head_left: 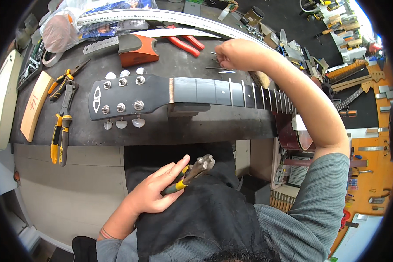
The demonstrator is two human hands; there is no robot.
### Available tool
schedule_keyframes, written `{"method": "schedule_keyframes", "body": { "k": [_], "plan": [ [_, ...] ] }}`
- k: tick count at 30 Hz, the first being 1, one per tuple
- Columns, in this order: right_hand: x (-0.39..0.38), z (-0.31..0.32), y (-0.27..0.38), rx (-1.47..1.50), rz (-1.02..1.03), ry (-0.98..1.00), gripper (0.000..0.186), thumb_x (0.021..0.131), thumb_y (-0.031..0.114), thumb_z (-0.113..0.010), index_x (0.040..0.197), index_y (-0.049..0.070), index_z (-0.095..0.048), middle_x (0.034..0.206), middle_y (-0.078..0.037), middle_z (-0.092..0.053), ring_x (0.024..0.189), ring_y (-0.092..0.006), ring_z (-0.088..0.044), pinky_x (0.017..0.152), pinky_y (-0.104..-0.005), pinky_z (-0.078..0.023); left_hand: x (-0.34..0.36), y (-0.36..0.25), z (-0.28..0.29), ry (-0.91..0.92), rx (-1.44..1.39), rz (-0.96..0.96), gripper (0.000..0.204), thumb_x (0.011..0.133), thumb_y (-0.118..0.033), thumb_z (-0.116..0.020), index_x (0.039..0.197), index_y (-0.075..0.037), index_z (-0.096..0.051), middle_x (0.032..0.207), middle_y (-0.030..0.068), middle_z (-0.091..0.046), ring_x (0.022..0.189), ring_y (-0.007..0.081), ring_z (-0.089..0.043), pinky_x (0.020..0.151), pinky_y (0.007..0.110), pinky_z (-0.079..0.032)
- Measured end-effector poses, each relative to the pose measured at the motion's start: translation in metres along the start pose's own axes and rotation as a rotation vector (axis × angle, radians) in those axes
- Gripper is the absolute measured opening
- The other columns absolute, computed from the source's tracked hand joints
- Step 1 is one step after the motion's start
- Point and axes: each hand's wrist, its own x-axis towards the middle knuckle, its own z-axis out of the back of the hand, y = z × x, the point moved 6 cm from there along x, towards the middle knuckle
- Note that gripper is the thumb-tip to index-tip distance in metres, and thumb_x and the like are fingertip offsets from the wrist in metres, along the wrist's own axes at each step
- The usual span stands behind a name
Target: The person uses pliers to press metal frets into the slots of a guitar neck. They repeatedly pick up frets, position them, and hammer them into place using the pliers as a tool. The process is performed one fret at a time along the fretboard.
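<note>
My left hand (157,187) is wrapped round a pair of pliers (187,177) with yellow and dark handles, held over my apron below the bench edge. Across the bench, my right hand (238,54) bends down with its fingers curled together beside several short thin metal strips (218,68). Whatever it pinches is hidden by the fingers. In front of it lies a guitar neck (201,91), its black headstock (129,97) pointing left with several tuners. Metal frets (244,95) stand on the right part of the fingerboard; bare slots show nearer the nut.
A dark block (185,109) supports the neck. Left lie two pliers (65,111) and a pale wooden block (37,107). Behind the neck are an orange-and-black block (137,52), red-handled cutters (185,45) and a long steel ruler (170,17). Tools hang on the right wall board (367,161).
</note>
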Motion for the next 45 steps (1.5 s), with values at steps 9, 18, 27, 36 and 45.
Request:
{"method": "schedule_keyframes", "body": {
  "k": [9, 18, 27, 36, 45],
  "plan": [
    [-0.116, 0.126, 0.013, 0.400, -0.207, -0.627, 0.016, 0.107, 0.014, -0.064, 0.099, 0.001, -0.065, 0.079, -0.004, -0.062, 0.065, -0.0116, -0.056, 0.062, -0.0298, -0.046, -0.001, 0.016, -0.028, -0.083, -0.407, 0.055, 0.038, 0.110, -0.021, -0.070, 0.140, 0.003, -0.073, 0.095, 0.0094, -0.076, 0.074, 0.0155, -0.070, 0.073, 0.031, -0.055],
    [-0.284, 0.047, 0.096, 1.215, 0.031, -0.863, 0.011, 0.105, 0.009, -0.063, 0.108, 0.000, -0.065, 0.098, -0.006, -0.064, 0.075, -0.0097, -0.052, 0.068, -0.0235, -0.040, 0.025, 0.025, -0.062, 0.018, -0.292, 0.281, 0.046, 0.113, -0.018, -0.067, 0.155, -0.001, -0.062, 0.108, 0.0065, -0.075, 0.085, 0.0207, -0.072, 0.084, 0.036, -0.055],
    [-0.285, -0.143, 0.139, 2.009, -0.281, -0.444, 0.012, 0.115, 0.013, -0.060, 0.117, 0.001, -0.062, 0.094, 0.000, -0.066, 0.077, -0.0043, -0.059, 0.066, -0.0245, -0.048, 0.034, 0.020, -0.075, 0.381, -0.424, 0.649, 0.099, 0.077, -0.004, -0.057, 0.174, -0.002, -0.034, 0.145, 0.0151, -0.066, 0.115, 0.0187, -0.061, 0.118, 0.039, -0.045],
    [-0.260, -0.147, 0.146, 2.220, -0.245, -0.749, 0.008, 0.115, 0.007, -0.060, 0.122, 0.004, -0.060, 0.106, 0.003, -0.061, 0.088, -0.0002, -0.052, 0.076, -0.0206, -0.044, 0.055, 0.004, -0.090, 0.378, -0.040, 0.340, 0.094, 0.071, 0.003, -0.063, 0.163, -0.006, -0.048, 0.150, 0.0164, -0.056, 0.146, 0.0352, -0.053, 0.129, 0.045, -0.035],
    [-0.250, -0.141, 0.160, 2.165, -0.187, -0.820, 0.011, 0.113, 0.003, -0.060, 0.124, 0.002, -0.058, 0.102, 0.002, -0.062, 0.086, 0.0004, -0.052, 0.075, -0.0199, -0.044, 0.077, -0.006, -0.092, 0.081, 0.429, 0.258, 0.089, 0.074, 0.006, -0.070, 0.158, -0.012, -0.051, 0.140, 0.0166, -0.058, 0.132, 0.0374, -0.060, 0.117, 0.044, -0.047]
  ]
}}
